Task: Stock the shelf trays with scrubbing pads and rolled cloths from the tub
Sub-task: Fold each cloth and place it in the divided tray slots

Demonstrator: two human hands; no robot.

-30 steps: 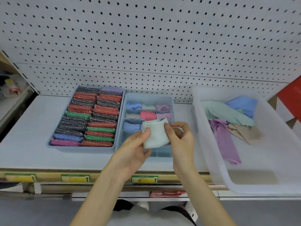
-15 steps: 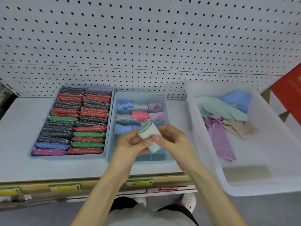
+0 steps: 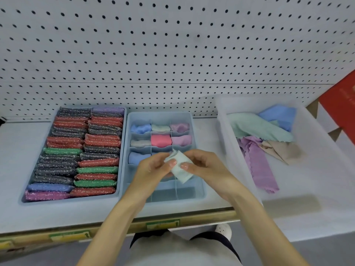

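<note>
A pale rolled cloth is held between my left hand and my right hand, both pinching it above the divided blue tray. That tray holds several rolled cloths in its back compartments, among them a pink one. Left of it, a blue tray is packed with several glittery scrubbing pads in red, grey, green, blue and purple. At the right stands the clear tub with loose cloths: mint, blue, purple and beige.
A white pegboard wall rises behind the shelf. Price labels line the shelf's front edge. A red panel shows at the far right. My legs and a white shoe are below.
The flat pale cloth has been rolled into a tight roll between my hands. The view shifted a little to the right, with my hands staying over the divided tray.
</note>
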